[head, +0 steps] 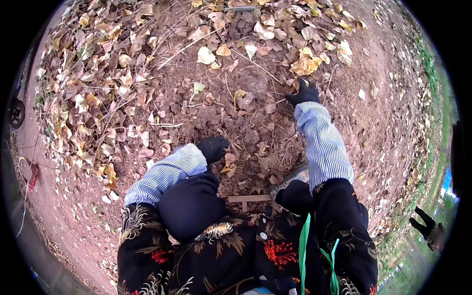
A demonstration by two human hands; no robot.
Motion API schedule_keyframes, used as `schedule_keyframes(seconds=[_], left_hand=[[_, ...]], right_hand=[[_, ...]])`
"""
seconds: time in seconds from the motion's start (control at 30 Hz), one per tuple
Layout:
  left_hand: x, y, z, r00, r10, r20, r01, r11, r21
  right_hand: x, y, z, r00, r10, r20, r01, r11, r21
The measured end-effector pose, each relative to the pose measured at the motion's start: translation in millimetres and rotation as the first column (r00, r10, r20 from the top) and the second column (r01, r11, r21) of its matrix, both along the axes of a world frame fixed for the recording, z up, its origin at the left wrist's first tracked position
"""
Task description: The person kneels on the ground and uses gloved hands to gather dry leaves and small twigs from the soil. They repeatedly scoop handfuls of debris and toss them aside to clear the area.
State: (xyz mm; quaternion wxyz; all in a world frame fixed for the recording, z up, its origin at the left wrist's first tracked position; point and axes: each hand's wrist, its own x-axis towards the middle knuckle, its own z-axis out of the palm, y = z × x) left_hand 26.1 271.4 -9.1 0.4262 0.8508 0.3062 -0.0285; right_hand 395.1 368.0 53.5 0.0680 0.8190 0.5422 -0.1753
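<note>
My left hand (pixel 213 148), in a black glove, is low over loose reddish-brown soil (pixel 236 121) in front of my left knee. Its fingers curl downward, and whatever may be under them is hidden. Farther out on the right, my gloved right hand (pixel 304 92) reaches to the ground with thumb and fingers apart. A small tan dry leaf (pixel 296 84) lies against its fingers, and a clump of yellow dry leaves (pixel 306 62) is just beyond. Between my knees is a T-shaped wooden piece (pixel 249 199). Another dry leaf (pixel 230 162) lies beside my left hand.
Fallen leaves (pixel 107 73) and thin dry stalks cover the ground at left and ahead. A grey bar-like object (pixel 239 8) lies at the far top. A wheel (pixel 16 113) shows at the left rim. A person (pixel 427 228) stands at the far right, near grass (pixel 429 70).
</note>
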Motion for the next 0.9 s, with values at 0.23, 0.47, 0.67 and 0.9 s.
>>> schedule_keyframes(seconds=[0.23, 0.47, 0.67, 0.9], left_hand=[[24, 105, 36, 0.75, 0.661, 0.014, -0.617, 0.708, -0.345], [94, 142, 10, 0.885, 0.415, -0.21, -0.465, 0.806, -0.367], [59, 126, -10, 0.857, 0.493, -0.149, -0.51, 0.772, -0.378], [27, 120, 18, 0.721, 0.69, 0.068, -0.613, 0.68, -0.402]], right_hand=[[2, -5, 3, 0.976, -0.137, -0.169, 0.153, 0.984, 0.089], [-57, -64, -6, 0.962, 0.177, -0.21, -0.106, 0.943, 0.314], [-78, -45, -25, 0.949, 0.044, -0.311, -0.048, 0.999, -0.004], [-72, -75, -19, 0.848, -0.052, -0.528, 0.103, 0.992, 0.067]])
